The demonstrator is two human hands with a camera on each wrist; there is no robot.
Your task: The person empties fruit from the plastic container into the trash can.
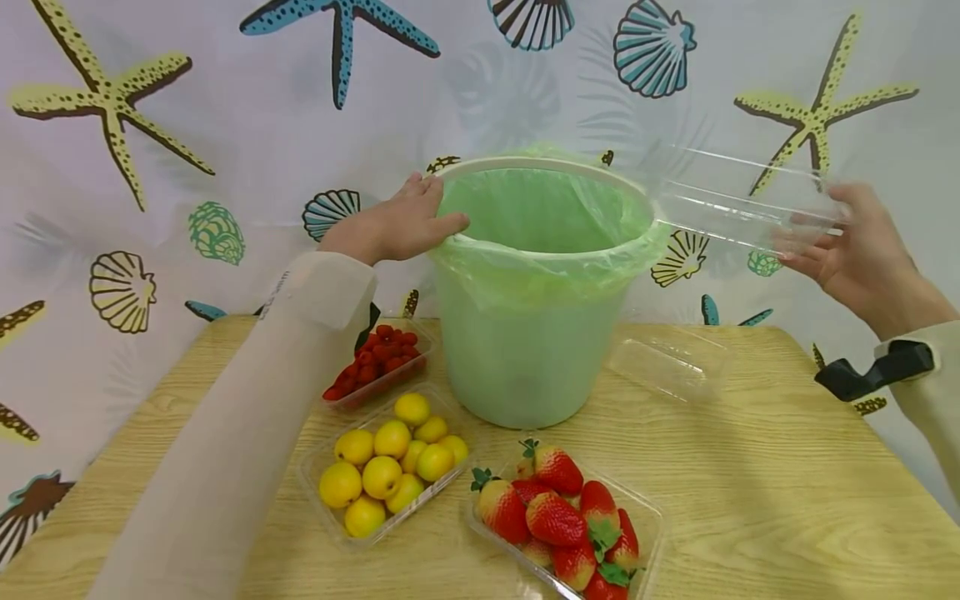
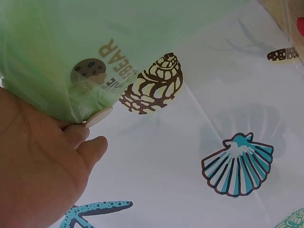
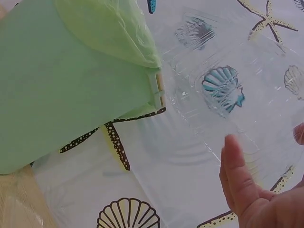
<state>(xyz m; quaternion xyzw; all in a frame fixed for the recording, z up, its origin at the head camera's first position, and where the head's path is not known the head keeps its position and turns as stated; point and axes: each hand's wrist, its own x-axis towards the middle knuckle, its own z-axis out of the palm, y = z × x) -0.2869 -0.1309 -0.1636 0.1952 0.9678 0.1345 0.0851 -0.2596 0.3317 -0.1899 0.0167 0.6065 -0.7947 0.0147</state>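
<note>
A pale green trash bin (image 1: 517, 350), lined with a thin green bag (image 1: 480, 262), stands at the middle back of the table. My left hand (image 1: 401, 221) grips the left side of its rim; in the left wrist view the left fingers (image 2: 97, 147) curl at the rim's edge. To the right of the bin, my right hand (image 1: 862, 250) holds a clear plastic container (image 1: 738, 196) by its right end, raised above the table. The container's other end overlaps the bin's rim in the head view. The right wrist view shows the container (image 3: 190, 80) beside the rim.
Clear trays of raspberries (image 1: 382, 354), yellow fruit (image 1: 382, 471) and strawberries (image 1: 558, 525) sit left and in front of the bin. Another clear plastic container (image 1: 663, 367) lies right of it on the wooden table (image 1: 780, 467). A shell-patterned cloth (image 1: 247, 150) hangs behind.
</note>
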